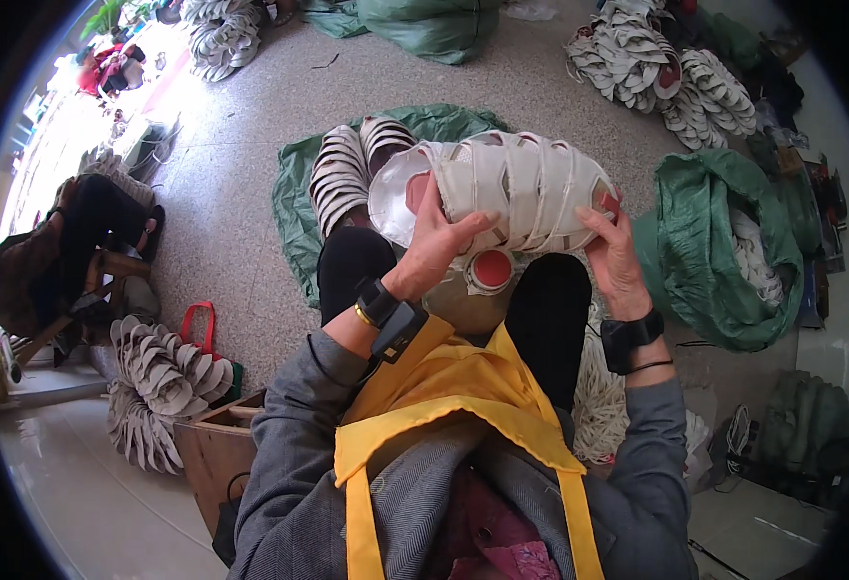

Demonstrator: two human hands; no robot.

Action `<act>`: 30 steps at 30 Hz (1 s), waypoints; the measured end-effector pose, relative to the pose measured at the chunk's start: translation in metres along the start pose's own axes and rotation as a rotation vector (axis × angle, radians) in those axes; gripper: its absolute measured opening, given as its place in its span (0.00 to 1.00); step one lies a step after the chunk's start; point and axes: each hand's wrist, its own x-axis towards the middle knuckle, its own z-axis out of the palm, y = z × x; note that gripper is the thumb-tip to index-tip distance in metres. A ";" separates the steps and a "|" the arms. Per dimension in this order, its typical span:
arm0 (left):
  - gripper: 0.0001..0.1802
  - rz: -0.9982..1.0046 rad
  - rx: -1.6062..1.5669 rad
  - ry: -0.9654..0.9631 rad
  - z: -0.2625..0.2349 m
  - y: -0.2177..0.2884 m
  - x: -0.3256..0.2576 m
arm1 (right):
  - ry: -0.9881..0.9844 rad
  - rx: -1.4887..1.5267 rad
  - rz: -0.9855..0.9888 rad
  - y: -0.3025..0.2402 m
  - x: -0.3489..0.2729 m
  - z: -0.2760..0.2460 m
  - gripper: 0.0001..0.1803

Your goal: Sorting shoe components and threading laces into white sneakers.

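1. The bundle (516, 193), a row of white nested pieces with red patches at its ends, is held up in the centre of the frame, above the knees (552, 300).
2. The left hand (436, 237) is partly closed on the bundle's left end, thumb on the near face, the other fingers mostly hidden.
3. The right hand (613, 251) grips the right end, thumb on the near face, its fingers curled at the edge and partly out of sight.
4. Done, as far as shows: the pieces in the bundle sit nested in one row. Whether anything ties them I cannot tell; the pale bands across it may be only the pieces' own edges.
5. Two striped stacks (337, 184) lie on the green sheet (294, 179), left of and behind the bundle, also neatly nested.
6. More rows of pale pieces are gathered at the upper left (219, 39), upper right (628, 63) and lower left (168, 372).
7. Left, by judgement: the bundle is not yet set down. The green sack (676, 261) at the right gapes, with white pieces (755, 256) inside; how full it is cannot be told.
8. A tangle of white strips (599, 406) lies right of the knees, untouched by either hand.
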 end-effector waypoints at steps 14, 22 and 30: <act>0.34 -0.184 -0.285 -0.239 -0.014 -0.012 0.004 | -0.201 0.085 0.149 0.007 -0.005 -0.031 0.40; 0.32 -0.169 -0.252 -0.284 -0.016 -0.023 0.006 | -0.147 0.155 0.178 0.012 -0.007 -0.042 0.41; 0.29 -0.172 -0.173 -0.240 -0.014 -0.023 0.003 | -0.081 0.199 0.158 0.018 -0.004 -0.043 0.40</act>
